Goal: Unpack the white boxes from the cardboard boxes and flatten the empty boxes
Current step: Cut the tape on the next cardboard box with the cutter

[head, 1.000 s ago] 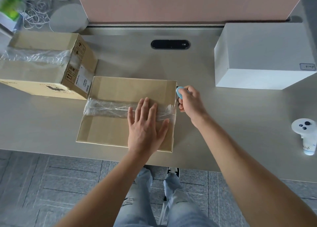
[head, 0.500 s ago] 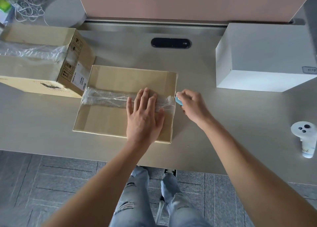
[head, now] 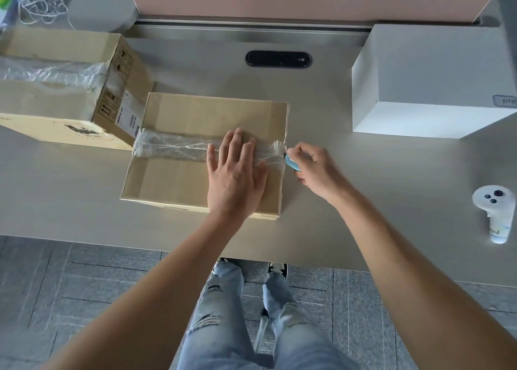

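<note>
A closed cardboard box (head: 195, 118) sealed with a strip of clear tape (head: 173, 146) lies on the table in front of me. My left hand (head: 235, 174) presses flat on its top, fingers straight, over the tape's right part. My right hand (head: 316, 168) grips a small blue cutter (head: 291, 162) whose tip touches the tape at the box's right edge. A second taped cardboard box (head: 61, 90) stands at the left, touching the first. One white box (head: 430, 84) sits at the right rear.
A white handheld controller (head: 493, 210) lies near the table's right edge. A black cable port (head: 278, 58) is set into the grey table (head: 363, 202). A round grey disc (head: 102, 10) and tangled white cables (head: 42, 0) lie beyond the left box. A pink panel closes the back.
My right hand with the blue cutter has come down along the box's right edge from above the tape to the tape's end. My left hand has stayed pressed on the box.
</note>
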Motion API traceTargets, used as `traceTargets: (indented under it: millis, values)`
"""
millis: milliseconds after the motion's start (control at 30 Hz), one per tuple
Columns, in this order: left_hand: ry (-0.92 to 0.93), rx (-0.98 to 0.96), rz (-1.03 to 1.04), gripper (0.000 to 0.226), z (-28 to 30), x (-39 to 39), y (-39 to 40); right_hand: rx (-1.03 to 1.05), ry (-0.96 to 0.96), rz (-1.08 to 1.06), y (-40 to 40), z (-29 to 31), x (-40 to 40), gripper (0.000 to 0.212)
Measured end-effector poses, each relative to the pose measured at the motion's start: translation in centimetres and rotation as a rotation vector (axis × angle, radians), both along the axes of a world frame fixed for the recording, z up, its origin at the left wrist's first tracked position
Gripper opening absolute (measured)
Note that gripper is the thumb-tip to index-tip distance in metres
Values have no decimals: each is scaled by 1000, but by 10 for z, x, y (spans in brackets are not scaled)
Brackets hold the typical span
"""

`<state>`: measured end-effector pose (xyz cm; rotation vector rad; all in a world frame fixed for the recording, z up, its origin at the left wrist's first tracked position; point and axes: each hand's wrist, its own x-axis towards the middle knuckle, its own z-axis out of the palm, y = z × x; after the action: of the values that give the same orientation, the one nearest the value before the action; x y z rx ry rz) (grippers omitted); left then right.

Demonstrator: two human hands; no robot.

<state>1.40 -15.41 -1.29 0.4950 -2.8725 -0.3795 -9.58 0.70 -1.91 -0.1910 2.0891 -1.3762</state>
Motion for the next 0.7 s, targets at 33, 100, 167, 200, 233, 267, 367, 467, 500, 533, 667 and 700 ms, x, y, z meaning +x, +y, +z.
traceTargets:
  millis: [33, 100, 167, 200, 233, 267, 367, 467, 500, 533, 667, 700]
  values:
    - [3, 3, 0, 49, 0, 0, 0, -5, -11, 0, 0, 0, 1, 35]
    - [11, 11, -2, 49, 1, 1, 0, -22, -31, -10, 0, 2, 3, 36]
    - [14, 19, -2, 49, 0, 1, 0, -45, -49, -34, -1, 4, 7, 37]
    - [15, 19, -2, 49, 0, 1, 0, -56, -52, -51, -2, 4, 10, 36]
    - [17, 17, -1, 50, 0, 1, 0, -66, -50, -70, -3, 5, 13, 36]
    - [19, 17, -1, 50, 0, 2, 1, -73, -45, -92, -4, 5, 17, 36]
    - [18, 26, -3, 49, 0, 2, 1, -77, -36, -134, -4, 3, 30, 35]
    - [18, 34, -7, 49, 0, 2, 0, -95, -86, -152, -2, 3, 45, 34]
    - [20, 35, -8, 49, 0, 3, 0, -106, -104, -146, 0, 3, 51, 33]
    - [22, 35, -9, 49, 0, 3, 0, -118, -115, -137, 2, 3, 56, 33]
    - [28, 48, -15, 48, 1, 4, 0, -79, -84, -66, 14, 3, 70, 34]
    - [30, 60, -14, 47, 1, 5, 0, -45, -51, -57, 16, 4, 72, 34]
